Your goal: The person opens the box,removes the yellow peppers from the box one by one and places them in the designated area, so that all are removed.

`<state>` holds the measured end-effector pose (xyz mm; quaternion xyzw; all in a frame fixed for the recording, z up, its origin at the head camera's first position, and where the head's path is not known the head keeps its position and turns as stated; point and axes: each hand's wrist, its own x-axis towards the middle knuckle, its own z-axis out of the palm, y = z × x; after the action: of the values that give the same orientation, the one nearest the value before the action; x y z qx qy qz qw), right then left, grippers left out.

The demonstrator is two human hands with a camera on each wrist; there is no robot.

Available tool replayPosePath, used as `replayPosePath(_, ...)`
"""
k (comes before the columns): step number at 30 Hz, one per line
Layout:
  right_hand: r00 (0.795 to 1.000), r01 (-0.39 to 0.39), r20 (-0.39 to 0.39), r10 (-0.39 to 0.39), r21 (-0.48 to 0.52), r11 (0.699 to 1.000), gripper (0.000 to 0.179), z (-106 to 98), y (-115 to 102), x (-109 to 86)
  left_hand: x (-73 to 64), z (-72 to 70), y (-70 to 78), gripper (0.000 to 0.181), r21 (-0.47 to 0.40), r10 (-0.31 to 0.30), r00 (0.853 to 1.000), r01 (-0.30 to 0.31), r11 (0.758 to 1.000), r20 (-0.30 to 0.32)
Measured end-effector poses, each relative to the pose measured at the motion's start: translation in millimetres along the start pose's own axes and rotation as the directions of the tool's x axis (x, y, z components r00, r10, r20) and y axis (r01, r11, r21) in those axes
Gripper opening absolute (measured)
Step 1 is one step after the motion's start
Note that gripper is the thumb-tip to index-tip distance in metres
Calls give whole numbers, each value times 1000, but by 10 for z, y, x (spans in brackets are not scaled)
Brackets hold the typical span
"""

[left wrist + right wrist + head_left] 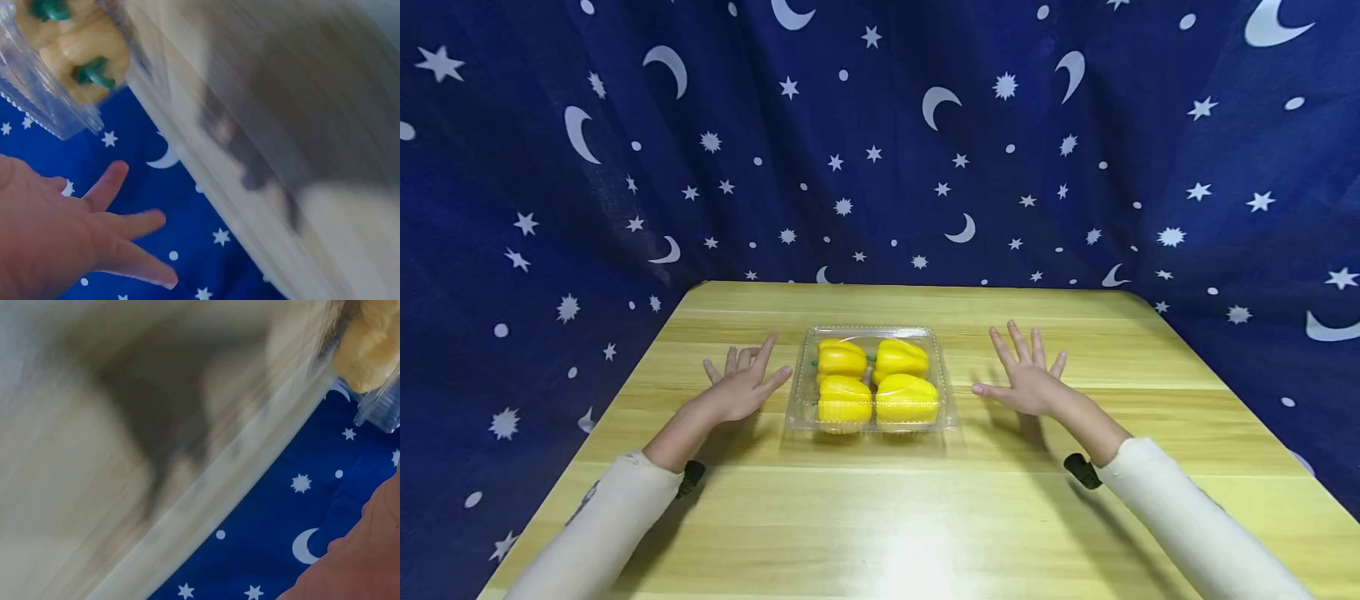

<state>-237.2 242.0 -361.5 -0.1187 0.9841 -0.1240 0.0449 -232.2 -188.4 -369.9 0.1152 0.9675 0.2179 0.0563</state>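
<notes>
While a starry blue curtain (pixel 895 183) hangs beyond the fingers (pixel 1018 340), a wooden table (pixel 820 500) lies beneath them. Between both sets of fingers, nearer the left, sits a clear plastic box (pixel 802 392). The left hand (pixel 739 392) and right hand (pixel 1033 389) (each holding nothing) have fingers extended and spread. Inside the box lie yellow peppers (pixel 906 400).
</notes>
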Motion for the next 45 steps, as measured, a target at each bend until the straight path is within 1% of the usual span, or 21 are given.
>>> replayPosePath(3,1000,20,7,-20,27,999,97,37,-16,7,58,35,35,71,-136,17,1000,-15,991,17)
replayPosePath(7,999,40,5,-40,58,998,96,80,-27,14,123,85,82,66,-255,39,999,-32,966,23)
replayPosePath(12,998,70,-2,-70,93,993,93,137,-30,29,181,145,120,64,-395,97,995,-82,915,18)
replayPosePath(14,996,90,-8,-90,115,989,92,164,-41,34,199,166,136,64,-439,112,993,-90,894,24)
replayPosePath(18,991,136,-22,-135,151,979,88,200,-71,29,224,208,183,67,-461,110,993,-76,884,47)
replayPosePath(22,985,174,-20,-173,197,965,82,218,-88,9,239,252,223,70,-457,113,990,-65,887,79)
replayPosePath(25,979,199,-15,-201,245,949,78,212,-95,-6,235,274,235,70,-467,121,989,-67,882,85)
replayPosePath(27,975,215,-13,-220,268,939,75,210,-102,-12,230,283,233,71,-487,127,988,-71,871,83)
replayPosePath(31,961,264,-8,-276,313,912,71,231,-113,-14,218,301,213,71,-540,133,989,-75,839,69)
replayPosePath(35,952,274,21,-304,380,884,67,264,-128,-19,221,333,187,71,-581,138,989,-79,810,57)
replayPosePath(39,950,257,48,-310,446,857,66,281,-142,-14,223,334,179,74,-589,131,989,-66,806,68)
replayPosePath(42,948,242,66,-311,485,840,65,289,-138,-14,224,326,187,74,-581,112,990,-40,813,89)
replayPosePath(43,947,236,71,-312,503,832,64,291,-136,-15,229,330,190,74,-582,109,990,-34,812,94)
replayPosePath(45,945,225,76,-317,550,804,62,298,-130,-11,235,336,197,72,-573,103,989,-26,819,102)
